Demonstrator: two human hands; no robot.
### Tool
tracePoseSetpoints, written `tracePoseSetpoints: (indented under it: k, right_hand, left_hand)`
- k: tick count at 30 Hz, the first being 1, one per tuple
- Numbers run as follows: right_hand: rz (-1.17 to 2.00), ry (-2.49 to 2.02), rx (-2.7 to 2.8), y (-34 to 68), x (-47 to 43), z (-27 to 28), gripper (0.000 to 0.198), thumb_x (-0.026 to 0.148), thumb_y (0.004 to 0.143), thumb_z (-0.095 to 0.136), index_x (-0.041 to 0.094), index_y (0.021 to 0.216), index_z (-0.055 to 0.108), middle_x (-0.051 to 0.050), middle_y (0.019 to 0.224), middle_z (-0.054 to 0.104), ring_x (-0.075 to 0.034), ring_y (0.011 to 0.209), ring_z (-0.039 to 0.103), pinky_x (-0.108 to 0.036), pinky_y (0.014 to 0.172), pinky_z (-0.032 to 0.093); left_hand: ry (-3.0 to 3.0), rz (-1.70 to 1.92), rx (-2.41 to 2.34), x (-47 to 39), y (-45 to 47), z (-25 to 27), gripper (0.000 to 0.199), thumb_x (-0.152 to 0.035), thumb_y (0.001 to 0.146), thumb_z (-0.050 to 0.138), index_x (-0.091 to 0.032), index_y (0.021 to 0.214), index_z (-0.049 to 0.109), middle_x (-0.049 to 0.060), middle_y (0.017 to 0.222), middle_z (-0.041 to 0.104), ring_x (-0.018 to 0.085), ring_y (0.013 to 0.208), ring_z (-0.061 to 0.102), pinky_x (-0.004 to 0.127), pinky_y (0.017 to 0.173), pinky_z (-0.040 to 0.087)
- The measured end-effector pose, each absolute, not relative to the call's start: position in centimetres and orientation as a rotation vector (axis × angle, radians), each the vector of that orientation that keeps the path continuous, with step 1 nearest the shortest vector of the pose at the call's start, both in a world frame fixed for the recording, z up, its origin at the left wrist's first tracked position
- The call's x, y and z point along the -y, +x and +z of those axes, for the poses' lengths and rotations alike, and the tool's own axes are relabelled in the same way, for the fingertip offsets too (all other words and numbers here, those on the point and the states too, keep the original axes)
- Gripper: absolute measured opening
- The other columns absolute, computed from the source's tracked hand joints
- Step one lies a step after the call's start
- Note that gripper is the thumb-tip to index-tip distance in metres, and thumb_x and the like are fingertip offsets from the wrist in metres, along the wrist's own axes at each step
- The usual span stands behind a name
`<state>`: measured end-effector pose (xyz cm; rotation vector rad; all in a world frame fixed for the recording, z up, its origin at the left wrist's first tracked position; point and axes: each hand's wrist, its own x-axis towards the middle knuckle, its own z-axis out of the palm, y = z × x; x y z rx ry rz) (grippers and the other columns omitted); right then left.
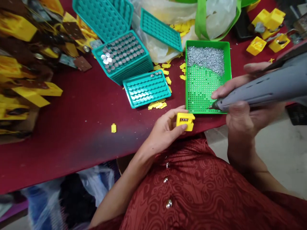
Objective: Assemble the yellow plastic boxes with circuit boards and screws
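Note:
My left hand (168, 127) is closed around a small yellow plastic housing (188, 125) near the table's front edge. In the housing's opening, metal parts show, perhaps button cells. A grey electric screwdriver (261, 83) is gripped in my right hand (242, 118), its tip pointing left over the near part of a green tray (228, 60). That tray has a perforated insert, with a heap of small silvery screws (203, 57) at its far end. To the left lies a teal tray (147, 88) with a few button cells at one corner.
Stacked teal trays (129, 72) carry rows of button cells. Small yellow tabs (157, 104) lie around them, and one yellow tab (113, 128) sits apart. Yellow housings with wires (19, 28) pile up at left; more yellow housings (256, 45) stand at back right. Plastic bags (163, 48) lie behind.

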<state>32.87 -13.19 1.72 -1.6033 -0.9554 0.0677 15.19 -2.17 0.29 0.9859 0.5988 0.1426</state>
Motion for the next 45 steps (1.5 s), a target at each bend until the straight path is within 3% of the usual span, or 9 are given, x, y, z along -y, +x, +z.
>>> tracePoseSetpoints:
  k: [4,8,12,17,22,32,38,42,45]
  right_hand:
    - [-0.123,-1.456,0.943,34.7,12.8,1.4,0.059,0.076,0.096,0.067,0.029,0.128,0.050,0.000,0.089,0.061,-0.013,0.068,0.060,-0.032,0.065,0.051]
    - [-0.178,-1.665,0.879,36.5,13.5,2.0,0.060,0.083,0.098,0.055,0.027,0.119,0.047,-0.003,0.093,0.061,-0.011,0.066,0.057,-0.031,0.065,0.054]
    - [-0.281,-1.673,0.846,37.0,13.3,1.4,0.037,0.061,0.106,0.044,0.025,0.113,0.041,-0.003,0.087,0.058,-0.013,0.066,0.058,-0.035,0.072,0.058]
    - [-0.338,-1.846,0.775,36.5,13.1,0.2,0.035,0.061,0.108,0.032,0.027,0.111,0.037,-0.007,0.098,0.061,-0.012,0.058,0.047,-0.034,0.060,0.051]
    - [-0.345,-1.652,0.810,37.0,13.1,-0.6,0.053,0.079,0.102,0.050,0.028,0.113,0.043,-0.004,0.096,0.064,-0.012,0.057,0.049,-0.033,0.055,0.046]
    - [-0.420,-1.508,0.795,37.3,12.4,-0.7,0.053,0.075,0.102,0.059,0.025,0.111,0.045,0.004,0.089,0.059,-0.005,0.057,0.054,-0.024,0.057,0.046]
    - [-0.403,-1.502,0.869,37.2,12.6,-1.4,0.037,0.063,0.109,0.055,0.028,0.117,0.046,0.002,0.099,0.059,-0.006,0.066,0.060,-0.025,0.060,0.046]
    - [-0.493,-1.741,0.838,37.2,13.0,-1.8,0.050,0.076,0.111,0.031,0.033,0.134,0.040,-0.005,0.120,0.062,-0.011,0.075,0.068,-0.028,0.060,0.052]
    - [-0.325,-1.873,0.872,37.7,13.8,-1.9,0.055,0.076,0.110,0.033,0.036,0.146,0.039,-0.007,0.123,0.062,-0.018,0.094,0.075,-0.032,0.067,0.060]
  left_hand:
    - [0.976,0.111,-0.589,2.6,15.1,0.4,0.036,-0.026,0.082,0.092,-0.020,0.116,0.080,0.013,0.166,0.059,0.024,0.120,0.074,0.030,0.089,0.065]
    - [0.997,0.144,-0.693,2.2,15.2,-0.1,0.044,-0.032,0.077,0.098,-0.020,0.116,0.080,0.012,0.141,0.077,0.020,0.102,0.079,0.026,0.080,0.067]
    - [0.945,0.237,-0.826,1.6,15.2,-0.8,0.047,-0.034,0.071,0.102,-0.019,0.109,0.080,0.005,0.101,0.084,0.017,0.083,0.080,0.022,0.068,0.066]
    - [0.928,0.323,-0.895,1.3,15.0,-1.0,0.043,-0.033,0.070,0.101,-0.019,0.105,0.080,0.008,0.109,0.086,0.021,0.088,0.084,0.024,0.068,0.068]
    - [0.911,0.335,-0.893,1.2,15.0,-0.9,0.042,-0.030,0.070,0.102,-0.018,0.104,0.081,0.008,0.109,0.087,0.019,0.086,0.084,0.021,0.067,0.068]
    - [0.836,0.355,-0.896,1.3,15.2,-0.9,0.048,-0.027,0.063,0.106,-0.018,0.104,0.082,0.006,0.102,0.088,0.017,0.082,0.084,0.019,0.065,0.069]
    - [0.829,0.360,-0.885,1.2,14.9,-1.1,0.048,-0.026,0.064,0.106,-0.018,0.105,0.083,0.006,0.101,0.088,0.017,0.081,0.084,0.019,0.065,0.069]
    - [0.827,0.355,-0.884,1.2,14.8,-1.0,0.047,-0.025,0.066,0.105,-0.018,0.107,0.083,0.007,0.104,0.088,0.017,0.083,0.085,0.019,0.067,0.069]
    - [0.823,0.352,-0.887,1.3,14.9,-0.9,0.048,-0.025,0.065,0.105,-0.017,0.107,0.082,0.007,0.103,0.088,0.018,0.085,0.085,0.020,0.071,0.069]
